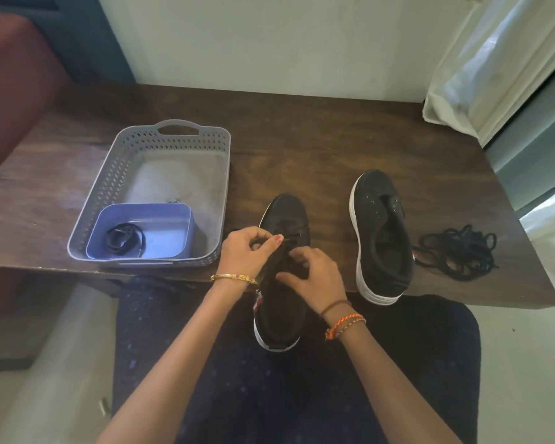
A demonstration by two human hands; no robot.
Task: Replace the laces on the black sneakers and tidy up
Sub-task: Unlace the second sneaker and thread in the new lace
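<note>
Head view shows both hands working at the eyelets of the near black fabric sneaker with a white sole [282, 225], which overhangs the dark wooden tabletop [302, 149] toward the lap. The left hand [247, 254] has its fingers [271, 243] pinched together, apparently on a thin lace end; the right hand [314, 277] curls its fingers against the tongue just beside them, and whether they grip lace I cannot tell. Right of the fingers stands the second black sneaker [378, 232], unlaced, with a loose heap of black cord laces [458, 251] beyond. Left of them, a grey perforated plastic basket [116, 174] holds a blue plastic tub [173, 209] containing a coiled black lace [124, 240]. This looks like lacing work on the first shoe; next, the lace end probably needs drawing through an eyelet.
</note>
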